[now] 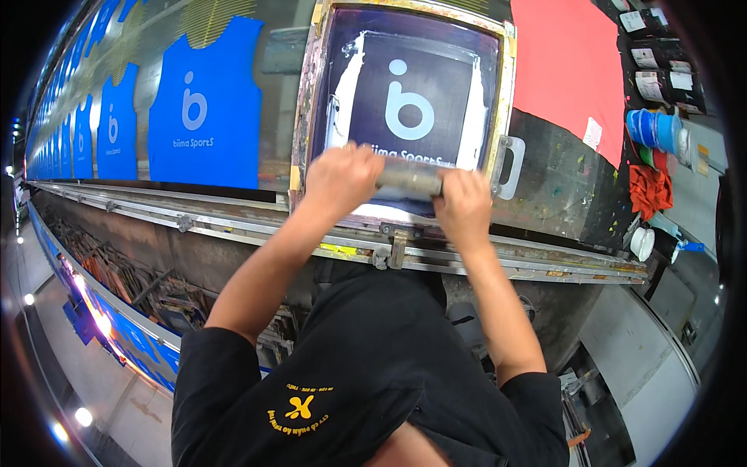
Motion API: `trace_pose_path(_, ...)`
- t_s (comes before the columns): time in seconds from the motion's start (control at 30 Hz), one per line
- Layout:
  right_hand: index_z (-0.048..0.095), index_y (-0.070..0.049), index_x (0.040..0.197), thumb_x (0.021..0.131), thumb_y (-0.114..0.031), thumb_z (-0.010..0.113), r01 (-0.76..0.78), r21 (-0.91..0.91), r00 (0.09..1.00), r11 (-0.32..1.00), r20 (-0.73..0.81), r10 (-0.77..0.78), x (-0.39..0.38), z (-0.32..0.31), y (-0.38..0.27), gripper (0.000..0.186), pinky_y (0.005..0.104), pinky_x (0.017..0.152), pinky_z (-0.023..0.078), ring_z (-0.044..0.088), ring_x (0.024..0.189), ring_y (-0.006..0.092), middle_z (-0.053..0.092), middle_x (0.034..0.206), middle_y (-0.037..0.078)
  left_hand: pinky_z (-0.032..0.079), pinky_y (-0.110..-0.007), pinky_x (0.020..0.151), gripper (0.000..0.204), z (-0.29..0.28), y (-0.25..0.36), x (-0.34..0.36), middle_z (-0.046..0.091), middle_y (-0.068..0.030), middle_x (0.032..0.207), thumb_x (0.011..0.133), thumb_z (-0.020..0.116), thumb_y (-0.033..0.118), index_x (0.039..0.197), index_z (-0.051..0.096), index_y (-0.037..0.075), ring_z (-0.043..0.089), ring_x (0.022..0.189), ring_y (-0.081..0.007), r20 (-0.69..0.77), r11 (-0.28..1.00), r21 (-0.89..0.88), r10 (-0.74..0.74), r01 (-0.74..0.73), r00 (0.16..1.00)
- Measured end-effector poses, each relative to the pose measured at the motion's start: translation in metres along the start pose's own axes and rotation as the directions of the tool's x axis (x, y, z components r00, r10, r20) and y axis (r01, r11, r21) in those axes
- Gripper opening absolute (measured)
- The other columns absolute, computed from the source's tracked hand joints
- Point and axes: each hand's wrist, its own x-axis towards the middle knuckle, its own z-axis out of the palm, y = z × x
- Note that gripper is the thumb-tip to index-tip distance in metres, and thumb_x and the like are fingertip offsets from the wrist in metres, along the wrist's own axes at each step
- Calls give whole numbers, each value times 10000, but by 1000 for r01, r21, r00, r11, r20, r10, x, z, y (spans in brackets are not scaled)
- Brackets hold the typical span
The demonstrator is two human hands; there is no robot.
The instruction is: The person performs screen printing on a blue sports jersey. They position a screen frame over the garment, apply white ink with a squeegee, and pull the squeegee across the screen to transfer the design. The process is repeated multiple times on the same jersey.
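A long greyish squeegee bar, blurred, lies crosswise over the near part of a rectangular printing screen with a pale, paint-stained frame. The left hand and right hand are curled around its two ends, well apart from each other; the thumbs' exact hold cannot be told. Hands and bar cover part of the screen's dark mesh, just below a pale rounded emblem. Thick white ink lines the screen's inner sides. Left of the screen lies a bright blue sleeveless fabric panel, with more beyond it; right, a coral-red fabric piece. A looped metal handle juts from the screen's right side, and a metal clamp sits at its near edge. Farther right of the screen are blue rolls and a crumpled red-orange cloth.
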Motion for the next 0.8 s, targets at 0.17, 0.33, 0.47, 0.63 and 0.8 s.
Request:
trace_pose_path(0.17,686,-56,1053,713,35,725,-6,11,1000,1000,23,5,-59,-10,-33,355,434,838,471,619,952,304,656,1028,86,506,-355,730,395,-14,42,-70,682,-23,990,697,755,68,1089,733,102,681,903,-211,118,998,-26,-54,58,992)
trace_pose_path(0.33,696,-60,1070,611,9,812,-25,120,986,993,166,5,-79,-39,-55,479,452,878,477,642,985,310,681,1039,82,517,-389,840,597,-62,62,-95,707,-67,1149,674,793,73,1264,707,61,678,1020,-248,255,984,-160,-40,83,966)
trace_pose_path(0.47,705,-83,1024,602,-51,897,-10,82,981,997,191,-6,-29,-59,-32,464,443,806,488,659,888,308,686,928,75,542,-425,802,458,-73,20,-33,697,-64,1016,668,893,193,1083,714,115,702,966,-273,347,985,-173,66,-5,935)
trace_pose_path(0.63,710,-61,991,825,-315,894,-140,-143,965,980,202,167,134,-44,40,355,495,758,546,707,860,375,717,904,166,597,-489,744,398,-30,-71,144,738,-116,843,733,898,459,908,760,129,749,847,-350,289,997,-65,47,-29,956)
trace_pose_path(0.8,675,15,984,859,-299,890,-222,-64,955,973,185,230,242,-26,87,400,471,764,541,688,821,364,707,896,192,597,-498,732,475,-16,-123,239,764,-140,827,755,873,554,938,785,125,755,851,-371,219,1000,-21,15,-11,976)
